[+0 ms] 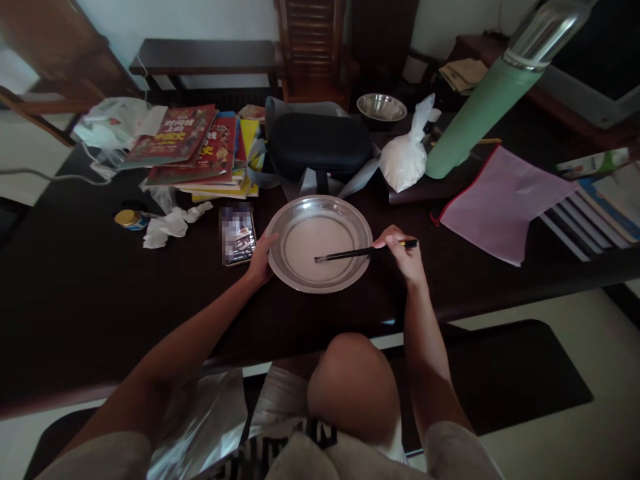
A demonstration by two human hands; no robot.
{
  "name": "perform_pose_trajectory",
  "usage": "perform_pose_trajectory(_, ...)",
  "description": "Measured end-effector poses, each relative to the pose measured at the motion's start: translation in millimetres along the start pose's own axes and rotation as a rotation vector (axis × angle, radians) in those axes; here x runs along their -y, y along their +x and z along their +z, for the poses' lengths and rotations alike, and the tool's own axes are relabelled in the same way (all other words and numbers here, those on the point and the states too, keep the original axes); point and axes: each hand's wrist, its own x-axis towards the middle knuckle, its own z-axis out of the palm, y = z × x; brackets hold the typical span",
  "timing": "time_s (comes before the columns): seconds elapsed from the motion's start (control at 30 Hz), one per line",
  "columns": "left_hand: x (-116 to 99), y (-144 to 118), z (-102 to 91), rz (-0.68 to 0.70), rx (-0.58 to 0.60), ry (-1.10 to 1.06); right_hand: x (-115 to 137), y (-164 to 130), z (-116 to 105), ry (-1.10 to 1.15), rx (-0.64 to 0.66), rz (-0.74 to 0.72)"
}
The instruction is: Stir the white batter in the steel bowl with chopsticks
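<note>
Holds a shallow, round, silver metal bowl point(320, 285) on a dark, glossy table point(165, 300), near its front edge. Shows a pale base inside, too unclear to name as liquid, powder or bare metal. Grips the rim at nine o'clock with the left hand point(260, 260), thumb over the edge, other fingers mostly hidden. Closes the right hand point(404, 253) at three o'clock around slim black chopsticks point(350, 254), pointing them over the middle of the bowl. Has at nine o'clock, just beside the left hand, a flat rectangular phone point(243, 240); farther out, crumpled white tissue point(167, 227) and a small gold-lidded jar point(131, 220). Has at ten a pile of red and yellow books point(200, 170); at twelve, an oblong black case point(320, 143); at one, a smaller silver metal bowl point(381, 108); between one and two, a knotted clear plastic bag of white contents point(403, 163) and, beyond it, a tall green bottle with a silver cap point(485, 113); toward three, a pink translucent pouch point(505, 200). Shows a bent bare knee point(353, 380) at six.
</note>
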Motion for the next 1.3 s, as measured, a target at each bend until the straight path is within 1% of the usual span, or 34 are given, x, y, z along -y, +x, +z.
perform_pose_trajectory(0.07, -0.9, -0.5, 1.2, -0.001, -0.015, -0.006, 0.3, 0.5, 1.2, -0.028, 0.071, -0.019)
perform_pose_trajectory(0.1, -1.2, -0.6, 1.7, 0.000, -0.023, -0.007, 0.3, 0.7, 1.7, -0.036, 0.075, -0.029)
perform_pose_trajectory(0.13, -1.4, -0.7, 2.1, 0.001, -0.028, -0.005, 0.1, 0.7, 2.0, -0.038, 0.049, -0.033)
perform_pose_trajectory(0.23, -1.3, -0.8, 2.3, 0.002, -0.030, 0.008, -0.1, -0.1, 1.3, -0.021, -0.083, -0.017)
perform_pose_trajectory(0.27, -1.0, -0.7, 2.1, 0.000, -0.028, 0.009, 0.1, -0.3, 1.1, -0.014, -0.096, -0.007)
perform_pose_trajectory(0.3, -0.6, -0.5, 1.7, -0.001, -0.027, 0.007, 0.5, -0.4, 1.0, -0.009, -0.080, 0.002)
perform_pose_trajectory(0.4, 1.1, 0.4, 0.2, -0.001, -0.028, -0.010, 1.4, 0.5, 2.2, -0.022, 0.047, -0.001)
perform_pose_trajectory(0.43, 1.7, 0.7, -0.5, -0.001, -0.027, -0.015, 1.3, 0.9, 2.6, -0.033, 0.065, -0.010)
perform_pose_trajectory(0.47, 2.2, 0.9, -1.0, 0.000, -0.027, -0.019, 1.0, 1.1, 2.8, -0.043, 0.058, -0.019)
perform_pose_trajectory(0.6, 3.3, 1.4, -2.4, 0.002, -0.017, -0.019, -0.9, -0.1, 1.4, -0.018, -0.081, -0.016)
perform_pose_trajectory(0.63, 3.1, 1.3, -2.3, 0.001, -0.015, -0.017, -1.0, -0.4, 1.1, -0.002, -0.083, -0.012)
perform_pose_trajectory(0.77, 1.3, 0.3, -0.9, 0.005, -0.028, -0.024, 0.3, 0.2, 1.7, -0.021, 0.067, -0.023)
perform_pose_trajectory(0.8, 0.7, -0.1, -0.4, 0.004, -0.030, -0.025, 0.6, 0.5, 1.9, -0.038, 0.080, -0.023)
perform_pose_trajectory(0.83, 0.2, -0.5, -0.1, 0.002, -0.030, -0.024, 0.6, 0.7, 1.8, -0.049, 0.067, -0.018)
perform_pose_trajectory(0.93, -0.6, -1.3, 0.1, -0.004, -0.016, -0.011, 0.6, 0.0, 0.8, -0.020, -0.051, -0.001)
perform_pose_trajectory(0.97, -0.5, -1.3, 0.0, -0.005, -0.013, -0.010, 0.8, -0.3, 0.6, -0.003, -0.070, 0.002)
perform_pose_trajectory(1.0, -0.3, -1.1, -0.1, -0.005, -0.013, -0.012, 1.1, -0.6, 0.6, 0.007, -0.062, 0.001)
perform_pose_trajectory(1.1, 0.5, -0.4, -0.3, 0.000, -0.023, -0.019, 2.0, -0.2, 2.0, -0.021, 0.052, -0.011)
perform_pose_trajectory(1.13, 0.8, -0.2, -0.2, 0.001, -0.026, -0.020, 2.0, 0.0, 2.5, -0.036, 0.072, -0.016)
perform_pose_trajectory(1.2, 0.9, -0.3, 0.2, 0.001, -0.028, -0.022, 1.3, 0.2, 2.7, -0.050, 0.040, -0.015)
perform_pose_trajectory(1.3, 0.7, -1.0, 0.9, -0.001, -0.029, -0.030, 0.5, -0.5, 1.2, -0.022, -0.077, 0.010)
